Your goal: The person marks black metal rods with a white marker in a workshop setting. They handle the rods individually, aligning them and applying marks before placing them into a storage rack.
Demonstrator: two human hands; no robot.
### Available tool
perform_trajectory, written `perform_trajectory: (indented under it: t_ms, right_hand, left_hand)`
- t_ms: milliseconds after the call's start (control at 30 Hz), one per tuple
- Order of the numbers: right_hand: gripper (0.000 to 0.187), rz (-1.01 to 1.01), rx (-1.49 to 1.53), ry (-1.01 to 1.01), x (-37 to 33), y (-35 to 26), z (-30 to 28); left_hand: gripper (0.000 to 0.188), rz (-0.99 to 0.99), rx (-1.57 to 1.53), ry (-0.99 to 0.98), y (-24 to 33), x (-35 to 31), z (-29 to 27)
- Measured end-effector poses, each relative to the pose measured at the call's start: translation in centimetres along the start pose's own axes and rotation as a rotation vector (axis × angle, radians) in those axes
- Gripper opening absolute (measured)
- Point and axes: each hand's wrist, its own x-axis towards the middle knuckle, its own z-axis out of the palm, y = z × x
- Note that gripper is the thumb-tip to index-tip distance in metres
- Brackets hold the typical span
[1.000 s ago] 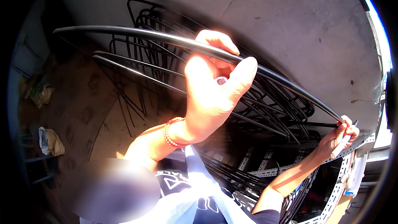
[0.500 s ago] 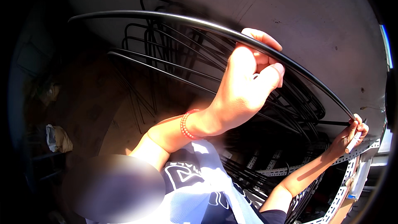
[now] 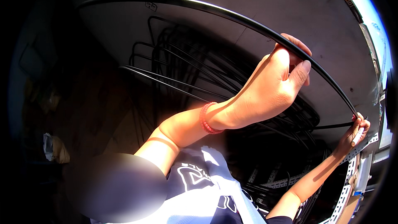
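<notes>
A long, thin black tube arches across the view in front of the grey wall. My left hand, with a red bead bracelet at its wrist, is closed around the tube right of its middle, thumb and fingers pinching it. At the tube's right end is my right hand, its fingers closed on the end. A white stick-shaped marker pen sits in the same fingers. The tube's far left end hangs free in the dark.
Several bent black tubes lean in a bundle against the grey wall. A perforated metal shelf post stands at the lower right, with dark rods beside it. At the lower left lies a white and brown bag.
My left hand is farther right along the tube, nearer my right hand. The tube's left part sits higher against the wall. The view has shifted a little; my right hand still grips the end.
</notes>
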Motion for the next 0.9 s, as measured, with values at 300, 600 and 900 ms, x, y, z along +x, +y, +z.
perform_trajectory:
  t_ms: [300, 600, 900]
  right_hand:
    - [0.02, 0.023, 0.098, 0.031, 0.5, -0.8, 0.4]
    - [0.019, 0.007, 0.147, 0.04, 0.8, 1.5, -1.0]
    - [0.018, 0.031, 0.157, 0.035, 0.7, 1.7, -1.8]
  left_hand:
    - [0.024, -0.015, 0.085, -0.012, 0.7, 0.1, -0.4]
    - [0.048, 0.032, 0.334, -0.065, -0.2, 0.4, 0.1]
    - [0.061, -0.126, 0.302, -0.068, -0.1, 1.2, 1.2]
